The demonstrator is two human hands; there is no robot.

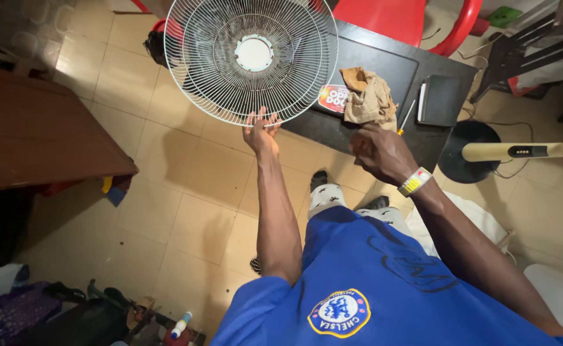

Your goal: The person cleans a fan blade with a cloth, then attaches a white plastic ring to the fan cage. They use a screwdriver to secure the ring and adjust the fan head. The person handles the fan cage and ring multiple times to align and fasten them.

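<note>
My left hand [261,130] grips the lower rim of a round white wire fan grille [251,59] and holds it up in front of me, facing me, above the tiled floor. My right hand [379,152] hovers over the near edge of a black table [384,70], knuckles up and fingers curled; I cannot see anything in it. It is just below a crumpled tan cloth [368,96] and next to a thin screwdriver with a yellow handle [405,118]. A yellow-and-white band [415,181] sits on my right wrist.
A black notebook [441,99] and a red round lid [333,98] lie on the black table. A red plastic chair [416,22] stands behind it. A fan stand with a round black base [470,150] and cream pole [525,151] lies at right. A brown wooden table [38,128] is at left.
</note>
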